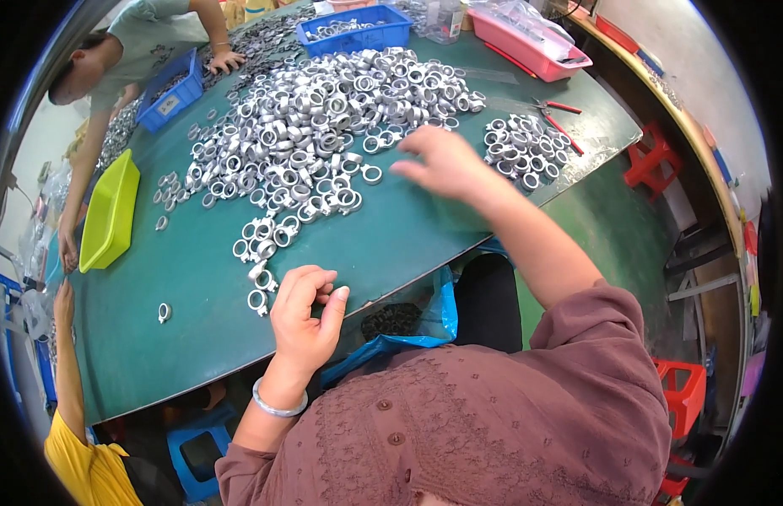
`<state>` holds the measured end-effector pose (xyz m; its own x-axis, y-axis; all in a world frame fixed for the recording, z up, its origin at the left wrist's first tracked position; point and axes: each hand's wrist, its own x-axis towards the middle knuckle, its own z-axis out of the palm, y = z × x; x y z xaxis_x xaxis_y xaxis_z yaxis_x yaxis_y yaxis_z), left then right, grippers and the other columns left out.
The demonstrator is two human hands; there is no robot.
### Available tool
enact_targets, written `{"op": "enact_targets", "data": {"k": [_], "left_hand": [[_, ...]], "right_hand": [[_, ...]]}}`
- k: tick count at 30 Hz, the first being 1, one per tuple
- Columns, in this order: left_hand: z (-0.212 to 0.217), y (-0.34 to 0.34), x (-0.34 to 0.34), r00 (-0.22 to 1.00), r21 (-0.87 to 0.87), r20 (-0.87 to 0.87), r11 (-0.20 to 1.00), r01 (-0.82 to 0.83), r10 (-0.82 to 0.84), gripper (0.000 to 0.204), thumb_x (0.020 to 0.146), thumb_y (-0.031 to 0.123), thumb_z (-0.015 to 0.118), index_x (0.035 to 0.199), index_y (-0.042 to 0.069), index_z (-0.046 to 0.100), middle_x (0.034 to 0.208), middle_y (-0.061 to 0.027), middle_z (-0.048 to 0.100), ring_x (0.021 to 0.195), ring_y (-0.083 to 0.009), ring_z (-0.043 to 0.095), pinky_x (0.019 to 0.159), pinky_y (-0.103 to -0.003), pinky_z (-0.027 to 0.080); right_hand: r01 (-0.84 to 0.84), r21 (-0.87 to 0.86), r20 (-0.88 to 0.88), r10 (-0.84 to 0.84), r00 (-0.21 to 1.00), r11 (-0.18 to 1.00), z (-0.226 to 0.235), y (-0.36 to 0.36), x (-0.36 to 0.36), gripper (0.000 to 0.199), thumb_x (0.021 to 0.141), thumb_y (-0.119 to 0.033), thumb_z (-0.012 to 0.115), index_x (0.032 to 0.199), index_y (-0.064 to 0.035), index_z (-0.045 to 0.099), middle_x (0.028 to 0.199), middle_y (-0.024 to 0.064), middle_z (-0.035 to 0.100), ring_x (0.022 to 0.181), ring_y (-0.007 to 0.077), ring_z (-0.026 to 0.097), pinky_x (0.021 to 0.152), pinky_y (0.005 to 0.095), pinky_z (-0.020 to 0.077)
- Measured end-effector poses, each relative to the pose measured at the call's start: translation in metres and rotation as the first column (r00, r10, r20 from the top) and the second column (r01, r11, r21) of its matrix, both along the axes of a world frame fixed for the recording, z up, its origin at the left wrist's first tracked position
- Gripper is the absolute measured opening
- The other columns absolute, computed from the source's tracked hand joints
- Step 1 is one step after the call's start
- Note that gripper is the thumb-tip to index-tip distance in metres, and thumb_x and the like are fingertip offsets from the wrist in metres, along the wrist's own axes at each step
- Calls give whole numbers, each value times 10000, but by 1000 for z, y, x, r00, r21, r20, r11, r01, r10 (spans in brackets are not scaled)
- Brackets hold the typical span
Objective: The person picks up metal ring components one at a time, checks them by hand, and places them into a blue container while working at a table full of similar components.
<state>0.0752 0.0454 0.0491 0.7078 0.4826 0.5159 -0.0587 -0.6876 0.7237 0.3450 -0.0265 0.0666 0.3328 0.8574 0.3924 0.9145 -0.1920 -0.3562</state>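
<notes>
A large heap of silver metal ring fittings [324, 118] covers the middle of the green table [391, 236]. My right hand [442, 160] reaches out over the table at the heap's near right edge, fingers bent, and whether it grips a piece is hidden. My left hand [305, 312] rests at the table's near edge with fingers curled and apart, nothing seen in it, next to a few loose fittings [258, 291]. A smaller pile of fittings [522, 148] lies to the right of my right hand.
Red-handled pliers [560, 118] lie by the small pile. A lime tray [109, 215] sits left, blue bins [353, 29] [168, 101] and a pink tray [539, 42] at the far side. Other people work at far left and near left. A blue bag [408, 325] hangs below the table edge. Red stools [653, 160] stand right.
</notes>
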Motion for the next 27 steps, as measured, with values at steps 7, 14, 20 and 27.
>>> {"op": "enact_targets", "data": {"k": [7,14,20,27], "left_hand": [[0,1,-2,999,4,32,1000,7,-7,190,690,-38,629,867,-19,564,836,-98,531,615,-122,511,552,-210,448],[1,1,-2,998,-282,32,958,62,-55,229,756,-29,578,982,-26,539,851,-54,518,746,-92,509,660,-202,433],[-1,4,-3,994,-523,47,846,108,-97,317,831,36,511,1143,-7,481,942,-50,542,809,-103,529,686,-218,454],[1,6,-6,973,-686,177,690,232,-152,311,852,44,498,1154,-18,459,1000,-67,568,879,-113,553,701,-222,468]], "right_hand": [[-24,-143,80,35,996,989,-4,28,-25,280,713,-263,631,879,-41,593,799,110,539,781,267,543,712,363,440],[-194,285,-664,340,666,939,4,-5,-69,271,713,-79,643,969,-31,569,754,30,568,692,114,557,616,240,444],[-263,470,-634,530,563,843,-5,-9,-114,260,734,3,613,987,-24,558,843,30,558,688,81,549,599,216,445],[-346,457,-542,565,623,819,-2,-8,-130,289,707,31,617,986,-36,579,876,45,551,728,101,533,621,224,445]]}}
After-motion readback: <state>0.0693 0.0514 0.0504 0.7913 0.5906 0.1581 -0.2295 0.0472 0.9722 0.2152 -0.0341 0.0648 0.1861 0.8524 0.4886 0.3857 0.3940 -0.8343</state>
